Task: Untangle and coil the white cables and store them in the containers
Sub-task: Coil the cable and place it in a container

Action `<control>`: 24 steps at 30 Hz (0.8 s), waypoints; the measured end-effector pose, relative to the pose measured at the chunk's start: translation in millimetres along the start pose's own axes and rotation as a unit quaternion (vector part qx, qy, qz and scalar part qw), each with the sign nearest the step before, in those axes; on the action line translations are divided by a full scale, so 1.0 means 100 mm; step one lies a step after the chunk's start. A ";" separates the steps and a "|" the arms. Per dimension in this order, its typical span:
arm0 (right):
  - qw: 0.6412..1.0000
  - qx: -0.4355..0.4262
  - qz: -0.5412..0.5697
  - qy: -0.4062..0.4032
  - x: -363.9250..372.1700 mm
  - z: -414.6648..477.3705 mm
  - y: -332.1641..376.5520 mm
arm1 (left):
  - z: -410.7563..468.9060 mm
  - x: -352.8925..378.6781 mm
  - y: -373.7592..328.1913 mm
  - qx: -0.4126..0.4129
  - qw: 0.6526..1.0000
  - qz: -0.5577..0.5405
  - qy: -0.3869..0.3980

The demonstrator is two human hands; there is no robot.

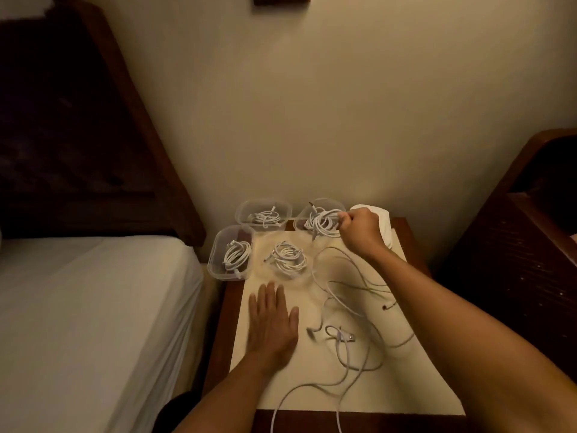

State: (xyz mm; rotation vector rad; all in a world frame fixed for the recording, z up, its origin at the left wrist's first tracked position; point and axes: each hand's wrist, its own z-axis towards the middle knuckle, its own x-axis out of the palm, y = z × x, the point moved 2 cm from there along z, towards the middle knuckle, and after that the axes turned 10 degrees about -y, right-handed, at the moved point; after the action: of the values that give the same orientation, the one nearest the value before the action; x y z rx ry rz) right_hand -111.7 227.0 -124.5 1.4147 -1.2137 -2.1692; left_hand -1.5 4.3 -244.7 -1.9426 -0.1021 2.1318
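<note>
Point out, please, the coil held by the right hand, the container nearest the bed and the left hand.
coil (324, 225): head view, on its bunched white loops.
container (214, 260): head view, on its clear left wall.
left hand (271, 323): head view, on the back of the hand.

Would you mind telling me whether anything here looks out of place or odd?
Yes: the loose white cables sprawl tangled across the mat, two strands hanging off the front edge of the table. One cable coil seems to lie on the mat, outside the clear containers.
</note>
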 end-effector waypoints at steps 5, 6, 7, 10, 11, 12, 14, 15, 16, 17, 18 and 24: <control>0.999 0.006 -0.030 0.026 0.43 0.51 0.00 | 0.09 0.10 0.05 0.031 0.999 -0.001 0.010; 0.998 0.005 -0.044 0.034 0.52 0.58 0.00 | 0.09 0.11 0.05 0.033 0.999 0.002 0.010; 0.997 0.001 -0.056 0.043 0.60 0.65 -0.01 | 0.09 0.12 0.05 0.033 0.999 0.004 0.011; 0.994 -0.015 -0.087 0.065 0.80 0.80 -0.03 | 0.10 0.16 0.05 0.036 0.999 0.006 0.011; 0.993 -0.018 -0.094 0.068 0.84 0.83 -0.03 | 0.11 0.17 0.06 0.038 0.999 0.008 0.009; 0.992 -0.022 -0.101 0.067 0.87 0.86 -0.04 | 0.11 0.17 0.06 0.040 0.999 0.011 0.007; 0.991 -0.029 -0.113 0.065 0.90 0.90 -0.07 | 0.11 0.19 0.07 0.041 0.999 0.012 0.005; 0.990 -0.033 -0.121 0.068 0.91 0.91 -0.09 | 0.10 0.20 0.07 0.042 0.999 0.012 0.004; 0.988 -0.039 -0.133 0.073 0.91 0.91 -0.09 | 0.10 0.20 0.07 0.042 0.999 0.012 0.004; 0.984 -0.048 -0.149 0.080 0.92 0.92 -0.09 | 0.10 0.20 0.07 0.042 0.999 0.013 0.003; 0.980 -0.059 -0.168 0.087 0.93 0.93 -0.08 | 0.10 0.20 0.07 0.041 0.999 0.015 0.003; 0.938 -0.126 -0.307 0.104 1.04 0.87 -0.17 | 0.10 0.20 0.07 0.036 0.999 0.018 0.006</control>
State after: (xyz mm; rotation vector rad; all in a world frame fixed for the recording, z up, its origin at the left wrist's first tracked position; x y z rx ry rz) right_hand -232.5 215.5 -187.6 2.0292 -0.4211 -2.3451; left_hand -14.2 3.9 -264.2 -1.9313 0.0119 2.1148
